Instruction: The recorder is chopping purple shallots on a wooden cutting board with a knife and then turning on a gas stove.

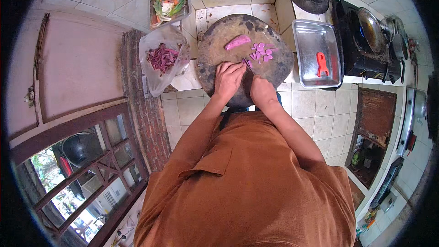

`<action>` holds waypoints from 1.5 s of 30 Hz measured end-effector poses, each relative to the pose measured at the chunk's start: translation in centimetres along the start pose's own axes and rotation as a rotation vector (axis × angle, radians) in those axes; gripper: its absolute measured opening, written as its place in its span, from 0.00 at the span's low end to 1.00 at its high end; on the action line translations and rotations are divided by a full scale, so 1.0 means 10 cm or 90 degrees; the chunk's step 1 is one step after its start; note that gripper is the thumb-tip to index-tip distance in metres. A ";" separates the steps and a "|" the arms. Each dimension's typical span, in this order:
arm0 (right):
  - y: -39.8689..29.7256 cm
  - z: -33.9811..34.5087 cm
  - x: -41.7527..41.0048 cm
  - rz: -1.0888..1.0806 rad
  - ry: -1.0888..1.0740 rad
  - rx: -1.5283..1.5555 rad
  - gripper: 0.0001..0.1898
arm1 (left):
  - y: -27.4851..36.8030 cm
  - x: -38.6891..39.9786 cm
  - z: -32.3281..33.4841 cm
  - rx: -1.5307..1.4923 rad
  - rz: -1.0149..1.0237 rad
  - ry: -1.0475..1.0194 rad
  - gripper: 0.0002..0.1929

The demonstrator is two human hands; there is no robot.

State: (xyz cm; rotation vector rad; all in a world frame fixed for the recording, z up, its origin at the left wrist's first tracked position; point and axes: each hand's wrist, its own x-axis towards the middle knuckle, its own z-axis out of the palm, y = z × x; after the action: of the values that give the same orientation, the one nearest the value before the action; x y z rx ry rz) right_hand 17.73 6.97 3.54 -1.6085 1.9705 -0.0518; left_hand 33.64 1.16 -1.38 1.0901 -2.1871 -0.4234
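Note:
On a round wooden chopping block [219, 36], my right hand [263, 91] is closed around the handle of a knife [249, 67], its blade pointing away from me. My left hand [229, 77] rests on the block beside the blade, fingertips bent over a purple vegetable piece [244, 61] that they mostly hide. Thin purple slices [262, 51] lie loose beyond the knife, to the right. A peeled purple root vegetable piece [237, 42], perhaps sweet potato, lies farther back on the block, touched by neither hand.
Left of the block, a clear plastic bag [149, 46] holds purple peelings; behind it a tray [150, 7] holds mixed vegetables. To the right, a metal tray [301, 61] contains a red peeler [321, 65]. Beyond it, a pan [371, 31] sits on a black gas stove [356, 60] with a blue flame.

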 end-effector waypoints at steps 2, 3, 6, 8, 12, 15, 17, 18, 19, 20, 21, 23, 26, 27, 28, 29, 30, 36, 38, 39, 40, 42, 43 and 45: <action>-0.01 -0.01 0.07 -0.007 0.004 -0.006 0.11 | 0.00 -0.01 0.02 -0.004 0.000 -0.003 0.11; -0.01 0.01 0.08 -0.008 0.005 -0.007 0.11 | 0.00 -0.01 0.02 -0.008 -0.001 -0.008 0.11; 0.00 0.05 0.10 -0.013 0.031 -0.007 0.10 | -0.02 0.00 0.02 0.006 0.001 0.005 0.11; 0.02 0.06 0.04 -0.019 0.021 -0.012 0.10 | 0.00 -0.01 0.03 0.005 -0.007 0.006 0.11; 0.09 -0.01 -0.12 0.008 -0.010 -0.022 0.10 | 0.02 0.03 0.02 0.020 -0.008 0.040 0.11; 0.17 0.03 -0.16 0.000 0.015 -0.020 0.10 | 0.02 0.02 0.01 0.004 -0.003 0.024 0.11; 0.22 0.06 -0.19 -0.016 0.061 0.027 0.11 | 0.00 0.03 0.01 -0.004 -0.009 0.021 0.11; 0.25 0.06 -0.20 -0.016 0.060 0.027 0.11 | 0.02 0.04 0.01 -0.014 -0.015 0.016 0.11; 0.28 0.04 -0.21 -0.014 0.069 0.035 0.12 | 0.04 0.05 0.00 -0.015 -0.016 0.015 0.11; 0.30 0.03 -0.21 -0.013 0.077 0.043 0.14 | 0.06 0.07 0.00 0.001 -0.012 0.019 0.12; 0.31 0.02 -0.22 -0.012 0.076 0.044 0.14 | 0.07 0.07 0.00 0.018 -0.010 0.022 0.12; 0.32 -0.03 -0.22 -0.009 0.080 0.083 0.15 | 0.07 0.05 0.01 0.031 0.003 0.023 0.12; 0.28 -0.06 -0.24 0.000 0.106 0.109 0.18 | 0.06 0.05 0.04 0.030 -0.002 0.031 0.12; 0.29 -0.06 -0.23 0.002 0.107 0.110 0.18 | 0.05 0.05 0.07 0.017 -0.021 0.038 0.12; 0.30 -0.04 -0.22 0.004 0.118 0.120 0.19 | 0.04 0.05 0.09 0.016 -0.020 0.035 0.12; 0.31 -0.03 -0.21 0.006 0.130 0.129 0.20 | 0.03 0.05 0.11 -0.013 -0.073 0.059 0.12; 0.31 -0.03 -0.21 0.006 0.129 0.130 0.20 | 0.01 0.03 0.12 -0.041 -0.127 0.083 0.12; 0.32 -0.02 -0.24 -0.078 0.079 0.101 0.16 | 0.00 -0.01 0.13 0.003 -0.060 0.101 0.12; 0.35 -0.01 -0.21 -0.022 0.033 0.051 0.15 | 0.05 0.01 0.11 0.007 -0.048 0.081 0.12; 0.36 -0.02 -0.20 -0.024 0.033 0.050 0.15 | 0.06 0.01 0.10 0.014 -0.040 0.063 0.13; 0.37 -0.04 -0.18 -0.032 0.045 0.040 0.15 | 0.07 0.01 0.08 0.015 -0.041 0.064 0.13; 0.39 -0.05 -0.13 -0.041 0.057 0.029 0.15 | 0.07 0.02 0.07 0.038 -0.023 0.036 0.13; 0.40 -0.06 -0.10 -0.026 0.071 0.036 0.15 | 0.07 0.03 0.07 0.038 -0.023 0.037 0.13; 0.41 -0.05 -0.10 -0.011 0.085 0.043 0.16 | 0.07 0.04 0.09 -0.004 -0.066 0.042 0.14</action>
State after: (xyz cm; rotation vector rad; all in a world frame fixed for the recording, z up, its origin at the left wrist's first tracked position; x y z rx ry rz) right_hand 14.00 8.76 2.82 -1.6154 2.0321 -0.2359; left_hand 32.45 1.29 -1.44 1.2009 -2.0773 -0.4345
